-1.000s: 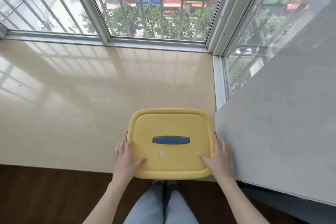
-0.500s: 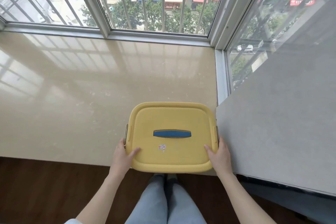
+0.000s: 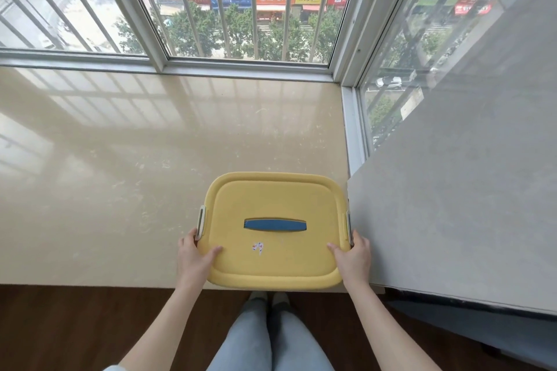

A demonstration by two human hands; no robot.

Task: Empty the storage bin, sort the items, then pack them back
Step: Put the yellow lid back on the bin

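Note:
A yellow storage bin (image 3: 275, 199) with its lid on stands at the front edge of a beige window ledge (image 3: 120, 175). The lid has a blue handle (image 3: 275, 225) in its middle and a small sticker (image 3: 257, 247) below it. White latches sit on both sides. My left hand (image 3: 193, 259) grips the bin's left front edge, thumb on the lid, fingers at the left latch (image 3: 201, 221). My right hand (image 3: 352, 257) grips the right front edge the same way, by the right latch (image 3: 349, 227). The bin's contents are hidden.
A grey wall (image 3: 452, 205) stands tight against the bin's right side. Barred windows (image 3: 241, 9) close off the ledge at the back and right. The ledge stretches wide to the left. Dark wood floor (image 3: 75, 325) and my legs lie below the ledge's front edge.
Both hands slid from lying flat on the lid's front corners outward to its side edges, and now grip there by the latches. The bin has stayed in place.

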